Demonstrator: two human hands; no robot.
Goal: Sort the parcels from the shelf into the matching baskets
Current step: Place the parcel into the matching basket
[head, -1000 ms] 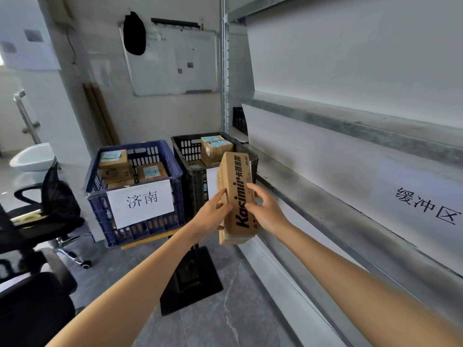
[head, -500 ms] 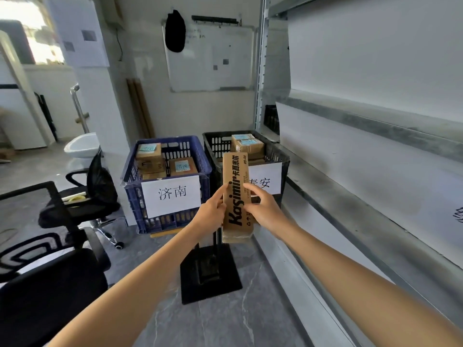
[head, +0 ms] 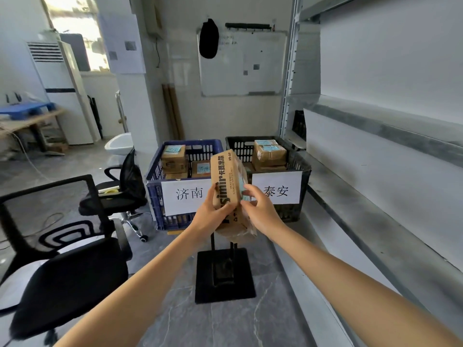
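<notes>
Both hands hold a long brown cardboard parcel (head: 226, 179) with "Kasimir" printed along its side, upright and tilted, in front of two baskets. My left hand (head: 211, 216) grips its lower left side. My right hand (head: 260, 212) holds its right side, fingers over a light blue label. Behind it stand a blue basket (head: 155, 194) with a paper sign 济南 and a black basket (head: 304, 166) with a sign 泰安. Each basket contains several brown parcels with blue labels.
A grey metal shelf (head: 375, 186) runs along the right. A black stand base (head: 224, 274) sits on the floor under the parcel. Black office chairs (head: 62, 279) stand at the left. A whiteboard (head: 243, 63) hangs on the back wall.
The view has swung left and moved closer to the baskets. The parcel has tilted, turning in my hands so its labelled face shows on the right, and my left hand has slid lower.
</notes>
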